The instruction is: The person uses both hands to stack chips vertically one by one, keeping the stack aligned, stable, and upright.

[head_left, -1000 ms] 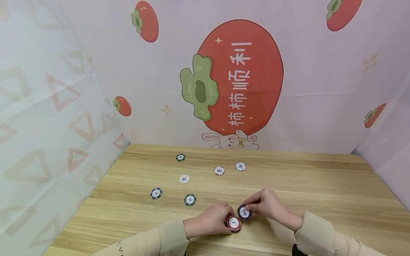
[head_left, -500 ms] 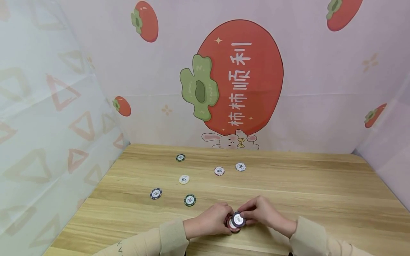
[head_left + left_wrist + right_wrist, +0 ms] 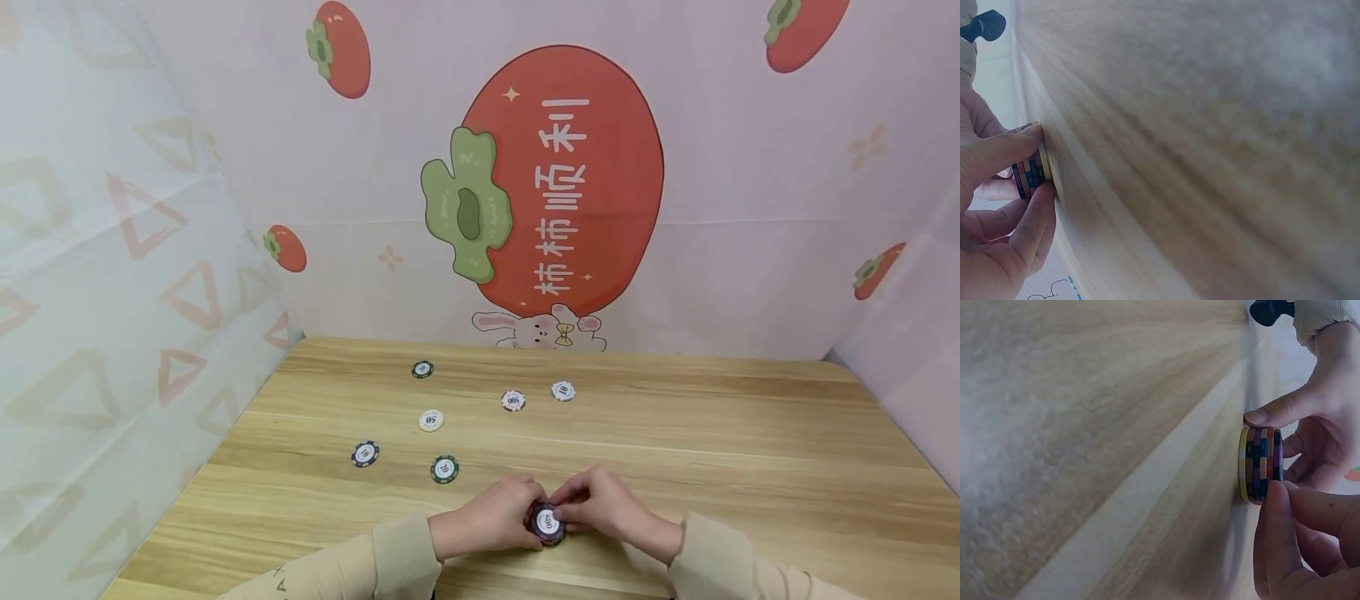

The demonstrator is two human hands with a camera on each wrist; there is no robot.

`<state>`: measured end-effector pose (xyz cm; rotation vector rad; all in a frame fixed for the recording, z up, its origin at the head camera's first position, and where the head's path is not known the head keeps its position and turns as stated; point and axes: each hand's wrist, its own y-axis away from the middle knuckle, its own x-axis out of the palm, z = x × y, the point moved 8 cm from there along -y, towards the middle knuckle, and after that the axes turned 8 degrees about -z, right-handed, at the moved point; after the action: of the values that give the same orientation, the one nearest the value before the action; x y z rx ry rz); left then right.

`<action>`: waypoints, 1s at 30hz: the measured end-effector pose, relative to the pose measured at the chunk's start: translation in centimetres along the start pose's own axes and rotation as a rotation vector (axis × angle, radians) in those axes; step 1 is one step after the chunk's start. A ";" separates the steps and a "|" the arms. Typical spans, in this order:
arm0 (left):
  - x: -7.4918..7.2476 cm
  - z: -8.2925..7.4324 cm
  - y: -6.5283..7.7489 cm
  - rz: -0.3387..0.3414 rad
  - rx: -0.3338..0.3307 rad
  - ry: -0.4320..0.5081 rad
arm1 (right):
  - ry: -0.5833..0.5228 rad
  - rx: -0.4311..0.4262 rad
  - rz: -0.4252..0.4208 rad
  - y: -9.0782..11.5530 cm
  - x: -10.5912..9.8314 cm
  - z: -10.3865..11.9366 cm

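A short stack of poker chips point(image 3: 1260, 465) stands on the wooden table near its front. Its layers have striped edges in several colours, with a yellow one lowest. On top lies a dark purple chip marked 500 point(image 3: 548, 523), lined up with those below. My left hand point(image 3: 498, 518) holds the stack from the left, thumb and fingers curled round the edges of the chips point(image 3: 1030, 165). From the right, my right hand point(image 3: 606, 510) pinches the top chip at its rim, a fingertip on its face.
Loose chips lie flat farther back: green 20 point(image 3: 445, 469), blue 10 point(image 3: 365, 453), cream 50 point(image 3: 431, 420), dark green point(image 3: 423, 369), red-and-white 500 point(image 3: 513, 401) and pale 10 point(image 3: 563, 391). A printed cloth point(image 3: 720, 208) hangs behind the wooden table point(image 3: 712, 425).
My right hand has moved left and toward me, carrying the purple 500 chip onto the stack. It now covers the red 5 chip. My left hand has stayed in place.
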<state>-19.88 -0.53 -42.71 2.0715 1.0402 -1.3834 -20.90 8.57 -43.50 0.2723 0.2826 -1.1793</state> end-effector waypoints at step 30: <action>0.2 0.2 -0.1 -0.008 0.003 -0.009 | 0.497 -0.367 -0.111 -3.6 -2.5 2.1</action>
<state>-19.99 -0.55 -42.94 2.0636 1.0451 -1.3975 -24.95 8.67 -40.84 0.2250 0.9487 -1.1321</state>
